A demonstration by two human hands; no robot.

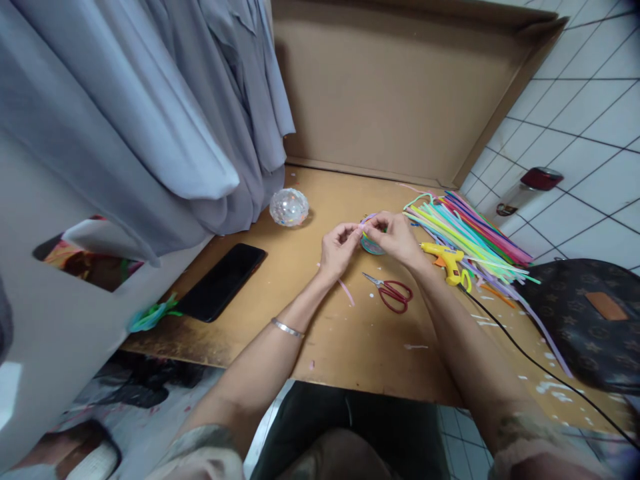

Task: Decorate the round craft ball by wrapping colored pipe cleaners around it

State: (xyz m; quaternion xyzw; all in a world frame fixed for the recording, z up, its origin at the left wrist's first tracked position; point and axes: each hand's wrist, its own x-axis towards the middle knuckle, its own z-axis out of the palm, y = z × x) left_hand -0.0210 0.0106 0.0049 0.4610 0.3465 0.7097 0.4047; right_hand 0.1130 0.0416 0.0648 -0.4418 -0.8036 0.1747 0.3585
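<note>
Your bare forearms [265, 353] reach over the tan counter [285, 267]. Your left hand [341, 248] and right hand [394, 235] meet ahead of you, fingertips pinched on a thin lilac strip [369, 217], each about equally near it. Its visible part arcs rightward, above a round teal-green piece [373, 247]; whether the two touch cannot be told. Red-handled metal scissors [395, 297] lie nearer you, a yellow glue gun [451, 261] beside your right wrist.

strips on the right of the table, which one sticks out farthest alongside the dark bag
The lavender strip: it trails out of the bundle and down beside the dark bag, while the rest end higher in the picture.
</note>
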